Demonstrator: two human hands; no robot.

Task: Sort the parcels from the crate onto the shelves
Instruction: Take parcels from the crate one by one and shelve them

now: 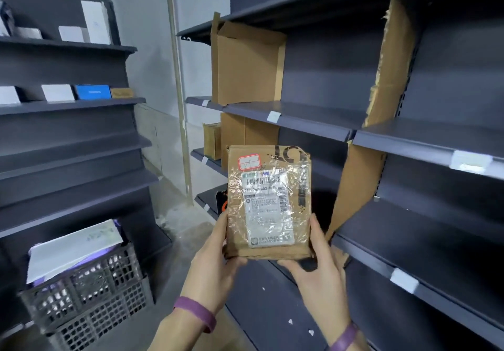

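Note:
A brown cardboard parcel (pixel 268 203) with a taped white shipping label and a small red-edged sticker stands upright in front of me. My left hand (pixel 215 258) grips its lower left edge and my right hand (pixel 316 263) grips its lower right corner. A grey perforated plastic crate (pixel 90 290) sits on the floor at lower left, with white and purple parcels (pixel 73 249) sticking out of it. Dark shelves (pixel 409 138) rise on the right behind the parcel.
Cardboard dividers (pixel 245 64) stand on the right shelves; white tags (pixel 274 116) mark the shelf edges. A small brown box (pixel 211 140) sits at the far end. The left shelving unit (pixel 68 105) carries white boxes and a blue box (pixel 92 91). Concrete floor runs between the units.

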